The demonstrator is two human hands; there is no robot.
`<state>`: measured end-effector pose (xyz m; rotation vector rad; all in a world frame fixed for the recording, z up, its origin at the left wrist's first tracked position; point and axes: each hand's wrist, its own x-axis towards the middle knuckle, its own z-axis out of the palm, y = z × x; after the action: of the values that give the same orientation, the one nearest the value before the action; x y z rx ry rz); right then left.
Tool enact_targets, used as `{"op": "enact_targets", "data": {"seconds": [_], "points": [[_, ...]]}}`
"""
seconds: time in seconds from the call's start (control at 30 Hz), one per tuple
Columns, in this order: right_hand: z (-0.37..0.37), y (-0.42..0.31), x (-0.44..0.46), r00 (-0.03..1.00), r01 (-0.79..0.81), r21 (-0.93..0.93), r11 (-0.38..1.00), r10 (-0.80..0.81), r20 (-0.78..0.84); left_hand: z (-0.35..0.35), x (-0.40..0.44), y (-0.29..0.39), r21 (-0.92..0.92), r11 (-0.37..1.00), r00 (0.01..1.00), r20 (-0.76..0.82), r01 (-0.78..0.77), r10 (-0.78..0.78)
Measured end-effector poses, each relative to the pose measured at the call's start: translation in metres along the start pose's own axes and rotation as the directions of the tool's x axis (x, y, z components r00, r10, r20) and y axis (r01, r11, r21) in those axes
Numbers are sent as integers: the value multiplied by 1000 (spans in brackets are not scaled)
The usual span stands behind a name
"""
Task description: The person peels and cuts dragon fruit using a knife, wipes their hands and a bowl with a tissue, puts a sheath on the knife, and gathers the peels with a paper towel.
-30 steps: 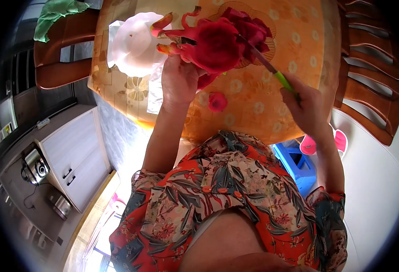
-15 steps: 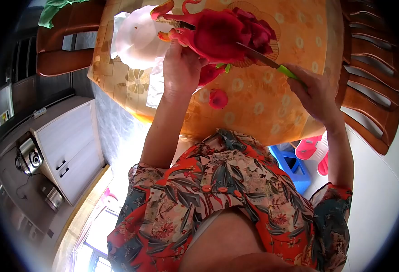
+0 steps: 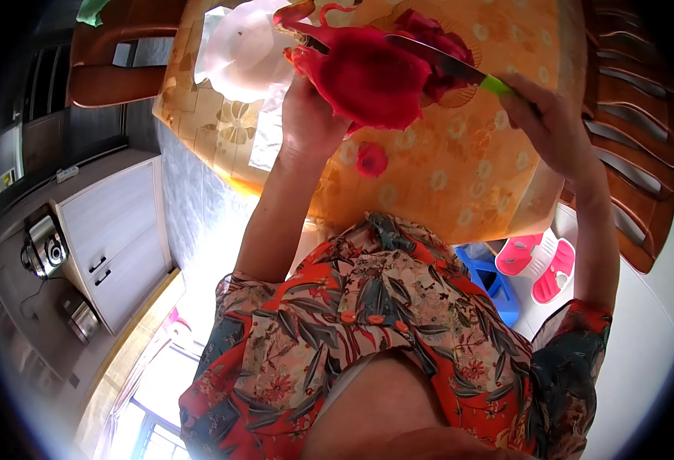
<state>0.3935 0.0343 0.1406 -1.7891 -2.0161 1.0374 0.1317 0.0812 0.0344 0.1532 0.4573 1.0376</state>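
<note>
My left hand (image 3: 311, 115) holds up a large piece of red dragon fruit skin (image 3: 371, 73), its deep red inner face turned toward me and its curled tips to the left. In my right hand (image 3: 544, 123) is a knife (image 3: 444, 61) with a green handle, the blade lying over the skin's upper right edge. Behind the blade, more dark red pieces (image 3: 436, 38) rest on a patterned glass plate (image 3: 471, 57). A small round red piece (image 3: 371, 159) lies on the table below the skin. To the left stands a whitish bowl (image 3: 237, 54).
An orange patterned cloth covers the table (image 3: 444, 184). White paper (image 3: 266, 142) lies left of my left hand. Wooden chairs stand at the left (image 3: 114, 84) and right (image 3: 636, 123). A blue stool (image 3: 490, 284) and pink-and-white slippers (image 3: 553, 272) are below the table's right side.
The knife blade has moved up to the skin's upper edge, and my right hand has shifted right. The skin is turned more openly toward me.
</note>
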Motion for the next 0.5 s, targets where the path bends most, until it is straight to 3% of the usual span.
{"op": "enact_targets", "data": {"seconds": [0.07, 0.17, 0.27, 0.37, 0.5], "points": [[-6, -10, 5, 999, -11, -75, 997, 14, 39, 1, -5, 1, -16, 1000, 998, 68, 5, -4], [-5, -22, 6, 999, 30, -171, 985, -25, 31, -4, -6, 2, 62, 996, 998, 20, -60, 58], [-2, -27, 10, 997, 49, -173, 984, -38, 64, -9, -8, 3, 13, 997, 993, 86, -77, 76], [-1, -33, 10, 997, 72, -136, 988, -65, 52, -13, -12, 5, 57, 993, 995, -6, -99, 100], [-3, -39, 14, 991, 126, -176, 976, -119, 54, -16, -18, 8, -15, 997, 996, 23, -80, 81]]}}
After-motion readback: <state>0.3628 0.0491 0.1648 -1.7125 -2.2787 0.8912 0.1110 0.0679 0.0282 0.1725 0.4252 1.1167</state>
